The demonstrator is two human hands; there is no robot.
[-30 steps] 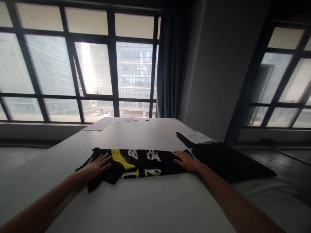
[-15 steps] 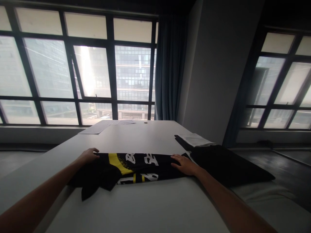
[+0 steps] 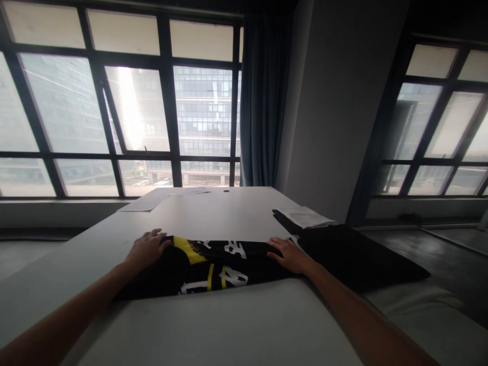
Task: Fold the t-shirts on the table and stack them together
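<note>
the black t-shirt [image 3: 206,267] lies folded into a long band across the table [image 3: 229,325], nearer the front edge than the far one. the left hand [image 3: 147,249] curls over its left end, fingers together and bent onto the cloth; whether it pinches a layer i cannot tell. the right hand [image 3: 290,254] lies flat on the right end, fingers slightly spread. to fold well, pin the right end and keep the edges aligned. the white and yellow print is creased; no word reads. a dark cloth [image 3: 358,256] lies toward the right edge.
</note>
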